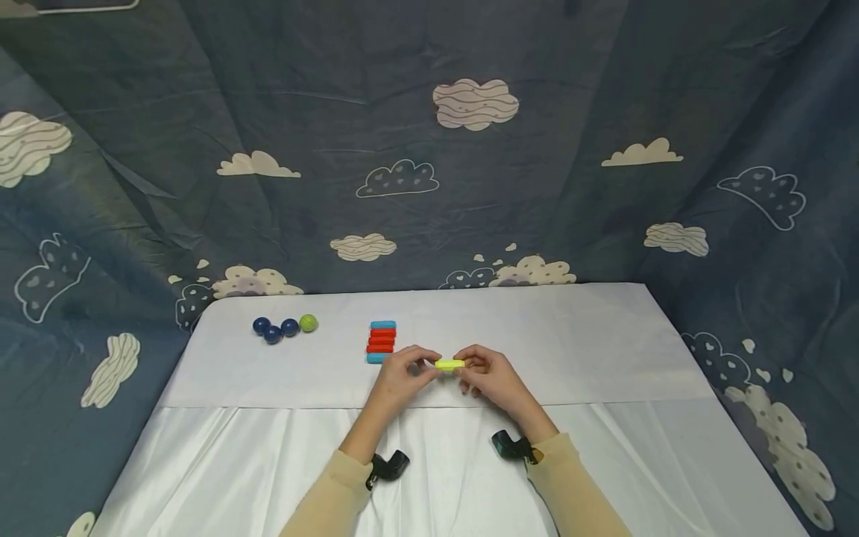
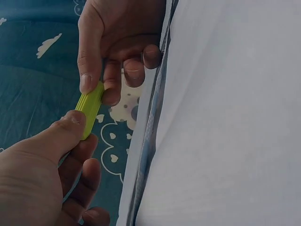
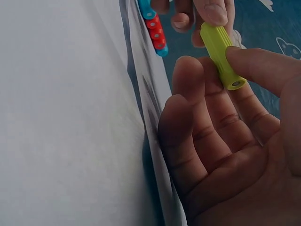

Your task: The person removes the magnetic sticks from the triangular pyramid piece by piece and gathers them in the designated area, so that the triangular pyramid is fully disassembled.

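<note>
A short ribbed yellow-green magnetic rod (image 1: 450,365) is held level between my two hands over the white table. My left hand (image 1: 403,375) pinches its left end between thumb and fingers, while my right hand (image 1: 495,377) pinches the right end. In the left wrist view the rod (image 2: 91,108) has a thumb pressed on it from each side. Its near end shows a small grey metal disc in the right wrist view, where the rod (image 3: 222,56) lies between thumb and fingertips. The other fingers of the right hand curve loosely below it.
Just left of my left hand lies a row of red rods (image 1: 381,341) with a blue rod (image 1: 383,324) at each end. Farther left sit blue balls (image 1: 273,334) and one green ball (image 1: 308,323). A dark cloud-patterned curtain (image 1: 403,224) hangs behind the white tabletop (image 1: 570,335).
</note>
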The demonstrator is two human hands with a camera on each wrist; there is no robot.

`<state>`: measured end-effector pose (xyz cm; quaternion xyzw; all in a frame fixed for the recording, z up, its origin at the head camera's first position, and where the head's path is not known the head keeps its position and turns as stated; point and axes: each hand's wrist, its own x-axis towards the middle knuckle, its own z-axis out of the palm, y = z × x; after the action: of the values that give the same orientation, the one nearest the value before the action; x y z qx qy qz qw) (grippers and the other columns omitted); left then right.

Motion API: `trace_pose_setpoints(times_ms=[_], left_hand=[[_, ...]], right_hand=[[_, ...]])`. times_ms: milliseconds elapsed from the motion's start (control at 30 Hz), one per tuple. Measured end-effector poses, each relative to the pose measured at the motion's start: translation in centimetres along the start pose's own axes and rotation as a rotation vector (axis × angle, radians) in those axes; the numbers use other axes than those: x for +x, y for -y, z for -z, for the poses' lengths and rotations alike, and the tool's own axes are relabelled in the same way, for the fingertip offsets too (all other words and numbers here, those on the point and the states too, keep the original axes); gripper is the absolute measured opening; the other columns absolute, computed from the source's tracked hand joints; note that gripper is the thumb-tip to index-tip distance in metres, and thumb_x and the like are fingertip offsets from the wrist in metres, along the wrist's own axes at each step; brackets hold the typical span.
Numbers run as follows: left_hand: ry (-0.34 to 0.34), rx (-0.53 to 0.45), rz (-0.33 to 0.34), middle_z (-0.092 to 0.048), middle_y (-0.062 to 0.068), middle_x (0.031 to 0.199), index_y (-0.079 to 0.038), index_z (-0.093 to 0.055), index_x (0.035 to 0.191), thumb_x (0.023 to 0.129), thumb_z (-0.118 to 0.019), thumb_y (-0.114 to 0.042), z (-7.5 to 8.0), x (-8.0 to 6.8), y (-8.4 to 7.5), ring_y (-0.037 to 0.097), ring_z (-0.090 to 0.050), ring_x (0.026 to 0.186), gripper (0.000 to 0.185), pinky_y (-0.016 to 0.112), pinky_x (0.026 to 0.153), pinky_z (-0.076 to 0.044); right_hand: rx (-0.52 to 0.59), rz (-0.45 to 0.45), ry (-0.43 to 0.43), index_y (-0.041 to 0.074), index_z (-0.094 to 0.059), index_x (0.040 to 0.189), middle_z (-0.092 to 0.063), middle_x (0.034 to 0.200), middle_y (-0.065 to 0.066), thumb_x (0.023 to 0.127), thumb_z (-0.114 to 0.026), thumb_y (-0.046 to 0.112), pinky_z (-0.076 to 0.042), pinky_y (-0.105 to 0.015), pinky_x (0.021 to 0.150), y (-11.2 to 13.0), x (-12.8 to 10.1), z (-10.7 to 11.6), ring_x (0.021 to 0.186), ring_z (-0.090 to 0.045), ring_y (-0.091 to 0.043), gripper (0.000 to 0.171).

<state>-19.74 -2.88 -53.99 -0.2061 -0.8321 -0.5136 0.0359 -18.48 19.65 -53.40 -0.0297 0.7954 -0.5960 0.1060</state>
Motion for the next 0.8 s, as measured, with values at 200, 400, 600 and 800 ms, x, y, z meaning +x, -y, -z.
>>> trace_pose_setpoints(times_ms=[200, 400, 600, 800], left_hand=[[-0.005, 0.014, 0.017, -0.078, -0.006, 0.098, -0.019, -0.082, 0.107, 0.090, -0.086, -0.019, 0.3, -0.2, -0.4, 0.008, -0.063, 0.086, 0.017, 0.025, 0.080, -0.054], [-0.012, 0.022, 0.026, -0.078, -0.008, 0.097, -0.022, -0.082, 0.107, 0.091, -0.086, -0.020, 1.7, -0.6, -0.6, 0.008, -0.062, 0.086, 0.017, 0.026, 0.077, -0.053], [0.008, 0.059, 0.026, -0.078, -0.009, 0.099, -0.022, -0.083, 0.105, 0.089, -0.087, -0.020, 4.2, -1.4, -0.4, 0.009, -0.065, 0.087, 0.017, 0.026, 0.079, -0.054], [-0.035, 0.096, 0.059, -0.079, -0.004, 0.101, -0.019, -0.083, 0.104, 0.087, -0.089, -0.017, 6.6, -2.2, 0.3, 0.012, -0.066, 0.086, 0.018, 0.028, 0.078, -0.055]], right_hand=[[-0.004, 0.029, -0.004, 0.005, -0.066, 0.126, -0.075, 0.099, -0.015, 0.098, -0.075, 0.013, -0.051, -0.024, 0.057, 0.2, -0.1, -0.2, 0.069, -0.067, -0.017, 0.031], [-0.043, 0.055, 0.005, 0.006, -0.067, 0.119, -0.076, 0.097, -0.015, 0.098, -0.075, 0.014, -0.048, -0.023, 0.056, 0.8, -0.3, -0.9, 0.069, -0.068, -0.018, 0.024], [-0.079, 0.082, 0.028, 0.009, -0.072, 0.114, -0.077, 0.090, -0.012, 0.097, -0.079, 0.016, -0.045, -0.022, 0.053, 1.8, -0.2, -2.6, 0.064, -0.066, -0.018, 0.020], [-0.109, 0.123, 0.038, 0.008, -0.074, 0.110, -0.071, 0.082, -0.006, 0.096, -0.079, 0.016, -0.045, -0.022, 0.053, 2.7, 1.0, -5.3, 0.061, -0.061, -0.016, 0.017]])
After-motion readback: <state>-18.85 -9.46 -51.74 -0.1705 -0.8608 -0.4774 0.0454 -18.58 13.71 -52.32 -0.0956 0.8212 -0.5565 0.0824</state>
